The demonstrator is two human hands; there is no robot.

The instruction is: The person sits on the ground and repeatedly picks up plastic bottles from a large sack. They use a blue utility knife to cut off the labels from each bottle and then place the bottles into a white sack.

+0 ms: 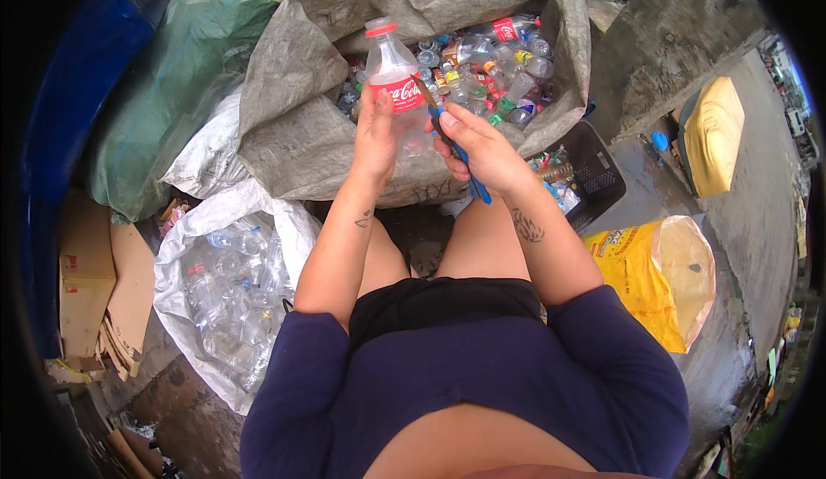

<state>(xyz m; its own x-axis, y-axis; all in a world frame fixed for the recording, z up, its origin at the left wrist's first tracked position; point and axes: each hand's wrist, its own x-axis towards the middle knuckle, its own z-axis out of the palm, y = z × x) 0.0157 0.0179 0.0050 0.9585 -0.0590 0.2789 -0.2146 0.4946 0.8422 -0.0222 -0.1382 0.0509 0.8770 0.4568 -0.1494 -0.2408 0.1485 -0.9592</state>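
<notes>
My left hand (376,139) holds a clear plastic bottle (385,55) upright, with a red band at its neck and a red label round its middle. In my right hand (482,152) are blue-handled scissors (459,139), their blade tilted up against the label's right side. Just behind both hands lies a big open grey woven sack (297,40), holding several mixed plastic bottles (469,70) with caps and coloured labels. A white sack (176,272) of clear bottles (232,298) sits to the lower left of my left arm.
A black crate (594,178) with litter stands right of the grey sack. Further right are a yellow sack (619,272) and a pale yellow bundle (714,135). Green sacking (155,92), a blue plastic object (64,135) and flattened cardboard (86,281) line the left.
</notes>
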